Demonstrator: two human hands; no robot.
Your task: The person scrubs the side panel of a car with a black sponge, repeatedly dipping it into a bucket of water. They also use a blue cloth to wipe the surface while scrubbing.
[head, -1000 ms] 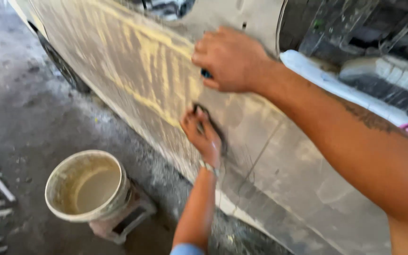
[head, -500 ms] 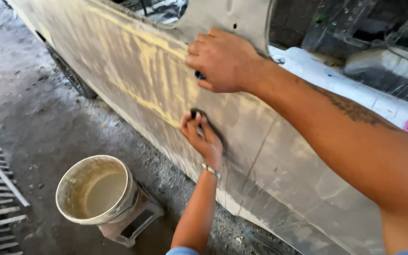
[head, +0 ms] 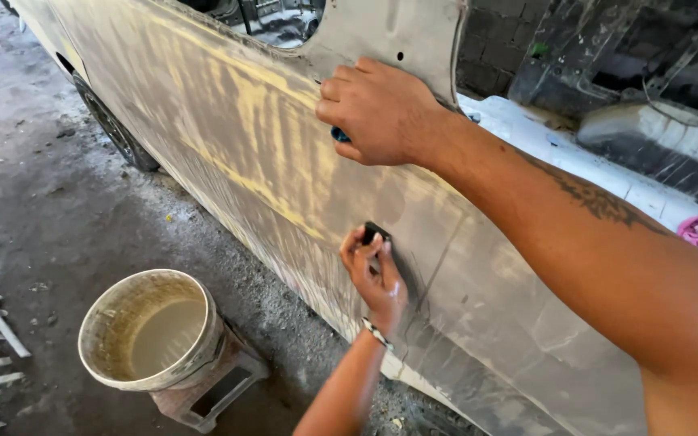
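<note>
Since the earlier frames the left hand (head: pixel 375 274) has been sliding a little further along the car panel (head: pixel 228 161), and the view has been shifting so the bucket (head: pixel 151 331) is sitting more to the centre. The left hand is pressing a small dark sanding block (head: pixel 375 232) flat against the panel, fingers closed together around it, thumb on its near edge. The right hand (head: pixel 381 109) is resting higher on the panel, fingers curled tight over a small blue object (head: pixel 339 135), mostly hidden. The panel is looking dull grey, dusty, streaked with pale yellow filler bands. The bucket, cream and dirty, is standing on a low block (head: pixel 208 396) on the concrete floor (head: pixel 34 186), holding cloudy water.
</note>
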